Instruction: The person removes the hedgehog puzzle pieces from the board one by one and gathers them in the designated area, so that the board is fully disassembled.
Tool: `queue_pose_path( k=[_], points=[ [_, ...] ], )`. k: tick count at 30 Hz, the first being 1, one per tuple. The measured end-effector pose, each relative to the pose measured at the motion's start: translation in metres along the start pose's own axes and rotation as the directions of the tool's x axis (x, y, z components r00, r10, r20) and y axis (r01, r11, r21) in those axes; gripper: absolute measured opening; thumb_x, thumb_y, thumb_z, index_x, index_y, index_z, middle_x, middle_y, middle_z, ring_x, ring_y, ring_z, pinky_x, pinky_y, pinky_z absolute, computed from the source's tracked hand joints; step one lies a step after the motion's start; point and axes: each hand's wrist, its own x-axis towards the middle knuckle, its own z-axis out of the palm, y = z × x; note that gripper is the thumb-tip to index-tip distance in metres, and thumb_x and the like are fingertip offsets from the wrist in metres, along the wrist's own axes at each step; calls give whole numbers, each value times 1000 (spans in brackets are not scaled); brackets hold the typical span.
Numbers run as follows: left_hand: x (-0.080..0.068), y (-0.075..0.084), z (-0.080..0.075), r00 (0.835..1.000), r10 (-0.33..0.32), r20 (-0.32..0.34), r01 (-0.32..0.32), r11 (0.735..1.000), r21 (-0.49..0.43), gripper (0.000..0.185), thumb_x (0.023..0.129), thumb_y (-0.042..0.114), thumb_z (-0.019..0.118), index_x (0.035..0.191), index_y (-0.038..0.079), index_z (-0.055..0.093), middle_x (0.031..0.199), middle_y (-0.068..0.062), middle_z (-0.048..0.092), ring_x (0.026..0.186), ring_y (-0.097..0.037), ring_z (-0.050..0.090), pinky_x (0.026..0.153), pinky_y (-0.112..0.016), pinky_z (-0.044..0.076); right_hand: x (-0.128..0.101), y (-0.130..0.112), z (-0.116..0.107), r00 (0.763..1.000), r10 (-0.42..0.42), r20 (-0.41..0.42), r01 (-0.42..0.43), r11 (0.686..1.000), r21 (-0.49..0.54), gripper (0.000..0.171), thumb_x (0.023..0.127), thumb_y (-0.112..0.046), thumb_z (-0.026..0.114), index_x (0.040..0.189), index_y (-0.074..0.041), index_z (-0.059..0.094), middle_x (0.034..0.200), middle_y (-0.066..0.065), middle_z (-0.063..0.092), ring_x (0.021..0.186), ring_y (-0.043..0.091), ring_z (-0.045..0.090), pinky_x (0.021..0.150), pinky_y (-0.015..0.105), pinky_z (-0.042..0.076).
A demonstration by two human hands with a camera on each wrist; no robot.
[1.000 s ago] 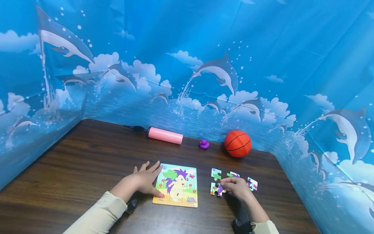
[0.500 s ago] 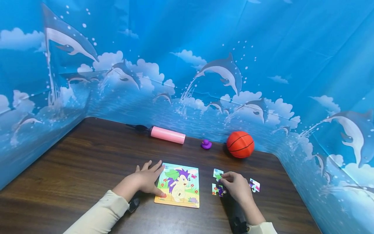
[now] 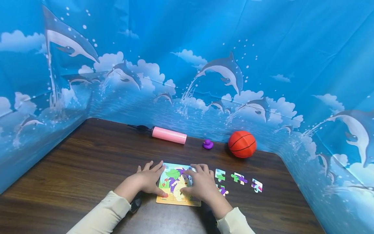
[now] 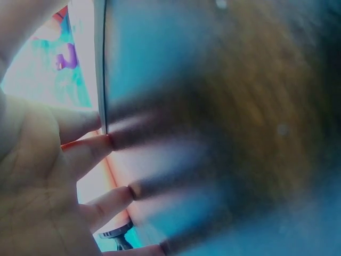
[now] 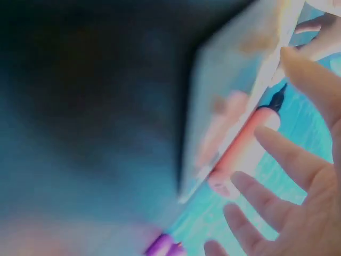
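Note:
In the head view, a square hedgehog jigsaw board (image 3: 169, 200) lies flat on the dark wooden table. My left hand (image 3: 144, 182) spreads its fingers along the board's left side, thumb at the lower left corner. Over the right part of the board is my right hand (image 3: 201, 183), fingers spread apart, covering that part of the picture. The right wrist view shows the fingers (image 5: 290, 152) apart with nothing between them. Loose jigsaw pieces lie to the right: a green-and-blue one (image 3: 220, 175), a green-and-purple one (image 3: 239, 178), a white-and-purple one (image 3: 257, 185), and another (image 3: 223, 190) partly hidden by the right hand.
Along the back of the table lie a pink hand pump (image 3: 169, 135) with a black nozzle end, a purple rubber duck (image 3: 207, 144) and a red toy basketball (image 3: 242, 144). A blue dolphin-print curtain (image 3: 163, 74) borders the table at the back and sides.
My right hand has moved left from the loose jigsaw pieces onto the board, uncovering the green-and-purple piece. The left hand keeps its place by the board.

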Motion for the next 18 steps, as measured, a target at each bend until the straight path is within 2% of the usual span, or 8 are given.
queue_pose_path(
  k=[2, 5, 8, 12, 18],
  points=[
    [-1, 0, 0, 1000, 5, 1, -5, 1000, -7, 103, 63, 63, 67, 143, 12, 26, 150, -5, 16, 134, -38, 8, 97, -68, 7, 3, -4, -1, 1000, -21, 8, 22, 999, -42, 65, 61, -62, 70, 118, -33, 59, 131, 5, 45, 116, 29, 33, 86, 51, 34],
    [-1, 0, 0, 1000, 6, -2, -6, 1000, -4, 103, 63, 63, 67, 143, 12, 25, 150, -5, 16, 134, -38, 8, 97, -68, 7, 7, -8, -2, 998, -20, 58, 22, 999, -28, 66, 61, -60, 72, 119, -32, 59, 125, 6, 46, 109, 26, 37, 83, 46, 37],
    [0, 0, 1, 1000, 2, -4, -2, 1000, -3, 103, 63, 64, 67, 143, 12, 26, 150, -5, 16, 134, -38, 7, 97, -68, 7, 11, -10, -5, 992, 35, 125, -41, 998, 48, 62, 61, -52, 76, 117, -30, 62, 111, 6, 47, 95, 22, 42, 76, 40, 43],
    [0, 1, 1, 1000, -2, -7, 2, 1000, -2, 103, 63, 63, 67, 142, 12, 26, 149, -6, 16, 134, -38, 8, 97, -68, 7, 15, -12, -8, 975, 96, 200, -130, 977, 167, 59, 60, -42, 81, 113, -25, 62, 100, 6, 44, 79, 19, 48, 65, 39, 48],
    [-1, 1, -1, 1000, -7, -1, 7, 1000, -3, 103, 63, 64, 67, 143, 12, 26, 150, -6, 15, 134, -39, 8, 96, -69, 6, 17, -10, -9, 966, 104, 236, -161, 959, 235, 58, 60, -39, 81, 111, -25, 57, 101, 4, 46, 79, 18, 50, 67, 41, 48]
  ],
)
